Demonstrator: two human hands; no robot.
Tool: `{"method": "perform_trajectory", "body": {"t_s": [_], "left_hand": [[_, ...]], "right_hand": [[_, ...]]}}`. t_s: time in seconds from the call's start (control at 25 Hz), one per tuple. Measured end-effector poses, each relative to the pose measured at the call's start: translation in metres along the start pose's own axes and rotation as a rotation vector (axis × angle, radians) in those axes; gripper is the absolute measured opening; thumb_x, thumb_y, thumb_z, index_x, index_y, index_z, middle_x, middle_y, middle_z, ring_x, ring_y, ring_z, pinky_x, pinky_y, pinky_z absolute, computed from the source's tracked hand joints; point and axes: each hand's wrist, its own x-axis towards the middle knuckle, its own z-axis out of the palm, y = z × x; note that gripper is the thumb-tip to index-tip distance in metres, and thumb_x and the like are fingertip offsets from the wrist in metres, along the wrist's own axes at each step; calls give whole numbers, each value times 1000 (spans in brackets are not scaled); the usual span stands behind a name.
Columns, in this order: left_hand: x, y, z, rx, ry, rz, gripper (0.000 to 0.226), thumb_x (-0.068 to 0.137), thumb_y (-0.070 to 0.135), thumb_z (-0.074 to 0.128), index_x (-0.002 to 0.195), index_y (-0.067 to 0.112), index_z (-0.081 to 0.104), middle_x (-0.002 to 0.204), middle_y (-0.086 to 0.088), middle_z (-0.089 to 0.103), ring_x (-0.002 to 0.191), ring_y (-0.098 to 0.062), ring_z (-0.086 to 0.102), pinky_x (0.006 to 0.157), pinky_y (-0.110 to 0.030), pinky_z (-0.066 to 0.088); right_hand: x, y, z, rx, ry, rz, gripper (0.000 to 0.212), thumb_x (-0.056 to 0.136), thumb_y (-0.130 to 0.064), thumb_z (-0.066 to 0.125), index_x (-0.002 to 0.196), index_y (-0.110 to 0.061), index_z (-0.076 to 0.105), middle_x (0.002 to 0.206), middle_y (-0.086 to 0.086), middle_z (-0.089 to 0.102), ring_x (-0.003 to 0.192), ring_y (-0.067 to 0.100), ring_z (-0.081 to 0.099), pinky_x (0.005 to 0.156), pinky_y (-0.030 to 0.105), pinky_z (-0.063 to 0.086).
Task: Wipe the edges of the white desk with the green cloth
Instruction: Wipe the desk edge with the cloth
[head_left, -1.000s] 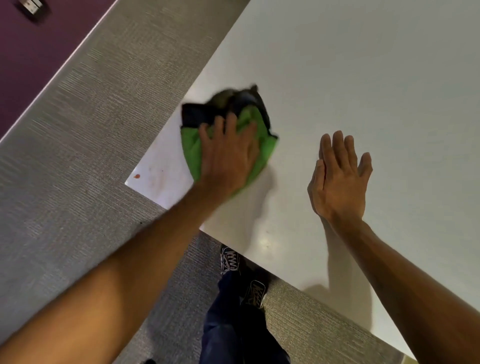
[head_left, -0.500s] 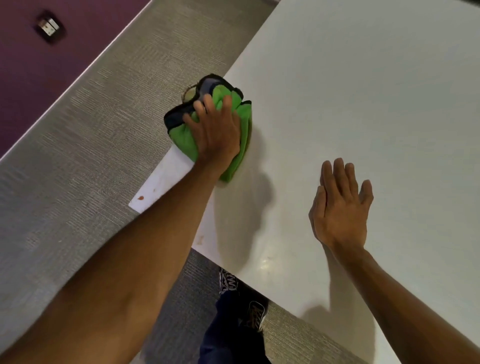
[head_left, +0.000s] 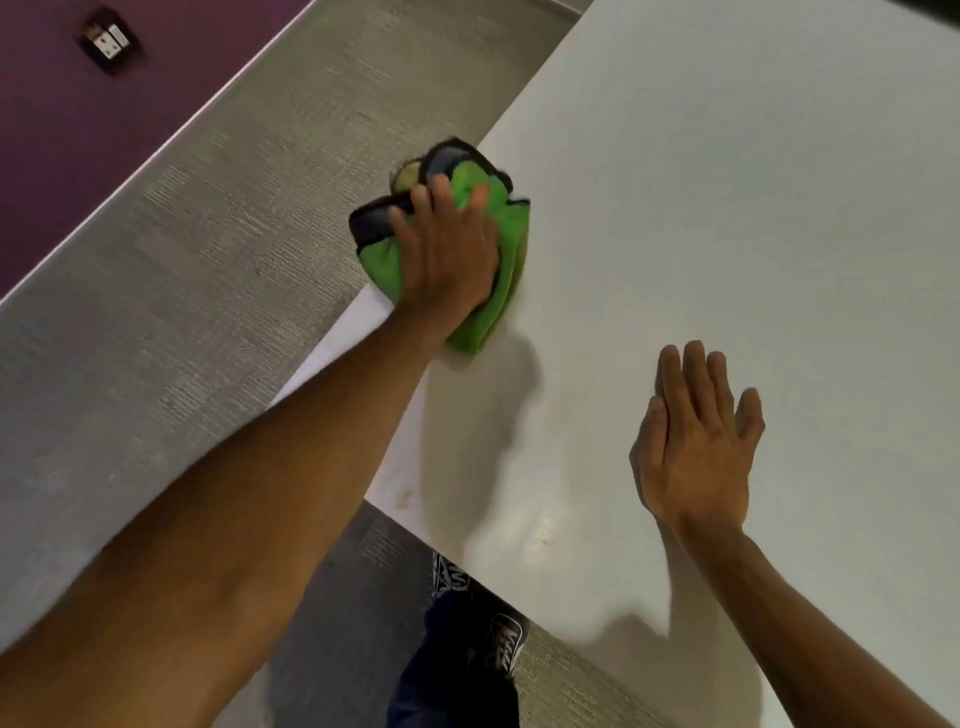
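The white desk (head_left: 727, 218) fills the right of the view, its near left corner hidden under my left forearm. A folded green cloth (head_left: 506, 260) with a dark border lies across the desk's left edge, partly overhanging it. My left hand (head_left: 447, 254) presses flat on top of the cloth, fingers spread over it. My right hand (head_left: 693, 441) rests flat on the desk top to the right, fingers together, holding nothing.
Grey carpet (head_left: 182, 291) lies left of the desk and below its near edge. A purple wall (head_left: 62, 135) with a socket plate (head_left: 109, 39) runs along the far left. My legs and patterned shoes (head_left: 488, 629) stand at the near edge.
My left hand has slid the cloth away from the near corner, farther along the left edge. My right hand has stayed flat on the desk top.
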Motion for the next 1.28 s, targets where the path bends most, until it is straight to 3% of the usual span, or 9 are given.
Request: {"method": "perform_trajectory", "body": {"t_s": [0.12,0.36,0.64,0.84,1.12,1.28], "left_hand": [[-7,-2,1,-21,-5,-58,45,102,37,35,143,23,44,145,-20,46,130,-40,44,106,-60,31],[-152,-45,-5,-12,31,-89,44,101,42,39,138,22,50,120,-15,54,103,-34,48,92,-49,39],[-48,-12,5,-14,94,-1,34,96,40,49,125,25,60,116,-14,60,102,-34,56,87,-49,40],[-75,64,5,-75,56,283,38,93,41,48,127,29,59,122,-11,58,103,-31,52,88,-47,36],[-157,-8,-5,-117,60,104,37,91,37,54,127,28,59,113,-10,58,98,-30,51,86,-46,38],[-141,-85,-11,-6,2,-67,42,98,45,42,134,27,55,121,-14,56,105,-33,52,88,-46,39]], "right_hand": [[0,2,2,6,2,-11,58,107,-31,19,164,-18,21,174,2,14,162,20,7,129,56,6],[-3,1,2,11,6,-25,59,107,-30,21,164,-17,18,174,2,10,162,21,5,128,56,4],[0,3,1,-13,23,-41,60,106,-32,18,163,-14,24,173,5,17,162,23,10,126,57,11],[3,1,1,-87,67,-66,58,106,-29,21,159,-8,34,167,15,31,158,32,25,120,61,25],[3,1,0,-95,70,-79,56,104,-28,23,156,-8,35,162,15,36,152,34,31,118,58,26],[8,-1,0,-136,70,-98,54,102,-29,20,148,-7,39,148,17,44,140,38,42,109,59,32]]}}
